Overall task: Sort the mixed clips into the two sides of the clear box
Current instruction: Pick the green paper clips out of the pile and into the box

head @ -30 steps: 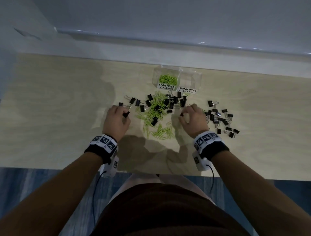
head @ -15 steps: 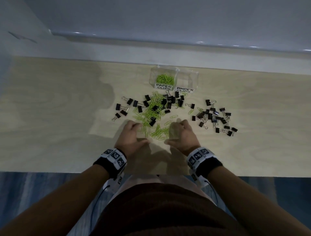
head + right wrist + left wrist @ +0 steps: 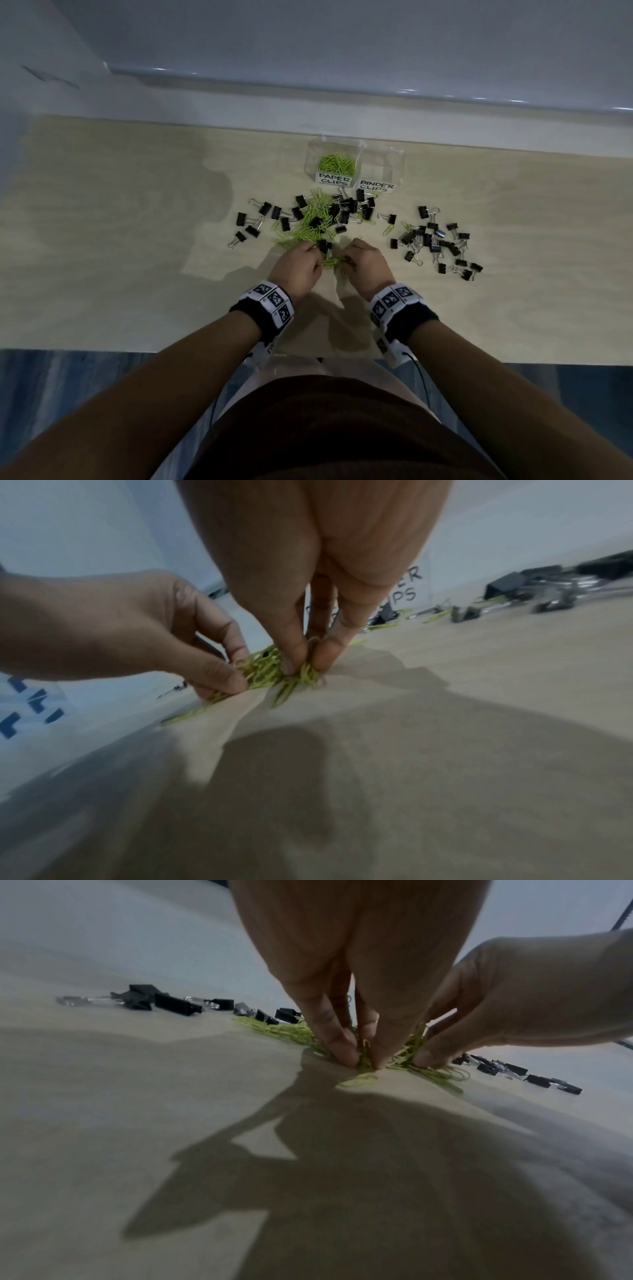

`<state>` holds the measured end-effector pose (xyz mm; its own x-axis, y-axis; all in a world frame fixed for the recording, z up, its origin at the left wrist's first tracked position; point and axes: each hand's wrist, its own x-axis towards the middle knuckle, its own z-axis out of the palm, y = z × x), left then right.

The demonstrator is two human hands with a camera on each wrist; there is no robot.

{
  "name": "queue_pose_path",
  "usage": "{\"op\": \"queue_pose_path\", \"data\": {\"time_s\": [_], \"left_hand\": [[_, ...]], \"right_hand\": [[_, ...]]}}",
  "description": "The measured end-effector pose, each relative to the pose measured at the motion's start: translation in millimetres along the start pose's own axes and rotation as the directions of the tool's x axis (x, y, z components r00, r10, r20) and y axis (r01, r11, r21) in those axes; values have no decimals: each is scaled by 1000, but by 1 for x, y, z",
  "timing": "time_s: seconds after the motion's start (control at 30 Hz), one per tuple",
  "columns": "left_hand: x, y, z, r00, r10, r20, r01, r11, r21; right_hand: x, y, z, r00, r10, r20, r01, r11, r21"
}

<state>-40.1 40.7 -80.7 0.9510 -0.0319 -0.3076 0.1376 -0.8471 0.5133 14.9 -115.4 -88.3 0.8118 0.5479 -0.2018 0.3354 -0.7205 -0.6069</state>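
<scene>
Since half a second ago my hands have closed in on each other over the near end of the green paper clips [image 3: 310,228]: my left hand [image 3: 297,271] now pinches a tuft of them against the wooden table [image 3: 102,240], and my right hand [image 3: 363,266], almost touching it, pinches the same heap with thumb and fingertips [image 3: 291,666]. At the back stands the clear box [image 3: 354,164]; its left side, labelled PAPER CLIPS, holds a small pile of green clips, and I see nothing in its right side, labelled BINDER CLIPS. Black binder clips [image 3: 253,222] lie scattered left of the heap, more are mixed through it in front of the box, and another cluster [image 3: 435,241] lies well to the right.
</scene>
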Motion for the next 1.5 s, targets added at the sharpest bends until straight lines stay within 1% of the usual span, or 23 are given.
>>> {"op": "queue_pose_path", "data": {"time_s": [0.1,0.2,0.27,0.37,0.47,0.57,0.67,0.73,0.77,0.87,0.97,1.0,1.07,1.13,1.2,1.27,1.3,1.37,1.5], "left_hand": [[4,-4,-5,998,50,33,-50,999,-2],[6,-9,-11,997,58,46,-55,997,-52],[8,-8,-17,999,40,25,-35,985,-167],[17,0,-39,1000,-26,-11,20,928,-373],[43,11,-69,993,-49,-112,-11,879,-478],[80,20,-93,975,-107,-193,-26,812,-583],[115,25,-104,946,-197,-258,-3,789,-614],[132,27,-106,934,-219,-283,11,808,-589],[138,27,-107,936,-213,-279,23,830,-558],[143,24,-108,958,-151,-246,33,904,-426],[121,16,-106,970,-71,-233,-8,947,-321],[108,10,-103,974,-47,-223,-21,957,-290],[79,-6,-89,984,-7,-176,-31,977,-212],[52,-26,-71,995,6,-96,-17,993,-117],[30,-44,-54,999,-2,-36,2,1000,-26],[17,-53,-41,1000,24,-13,-23,999,33],[13,-54,-36,999,38,-3,-37,998,56],[10,-49,-29,1000,24,10,-25,996,90],[10,-40,-21,1000,18,-21,-17,998,63]], "right_hand": [[-1,11,-13,997,73,-7,-72,994,80],[-1,18,-32,983,184,-11,-179,968,179],[5,21,-46,970,240,-37,-225,947,231],[27,17,-67,955,286,-79,-248,917,313],[60,3,-87,943,300,-142,-234,904,359],[99,-12,-97,941,278,-195,-210,927,311],[132,-20,-97,936,239,-259,-201,965,165],[146,-22,-94,947,195,-254,-193,981,34],[151,-22,-92,955,179,-238,-189,982,-16],[153,-22,-89,964,132,-232,-152,986,-68],[124,-20,-85,970,47,-238,-58,997,-42],[108,-17,-82,977,12,-215,-21,999,-41],[72,-11,-74,993,-18,-116,12,999,-46],[38,-2,-64,999,32,-2,-32,998,-53],[13,6,-50,987,132,91,-123,987,-99],[-3,10,-37,961,233,147,-212,966,-148],[-8,11,-32,953,262,154,-236,957,-169],[-12,11,-22,954,259,148,-231,956,-180],[-8,9,-9,982,125,140,-117,991,-65]]}}
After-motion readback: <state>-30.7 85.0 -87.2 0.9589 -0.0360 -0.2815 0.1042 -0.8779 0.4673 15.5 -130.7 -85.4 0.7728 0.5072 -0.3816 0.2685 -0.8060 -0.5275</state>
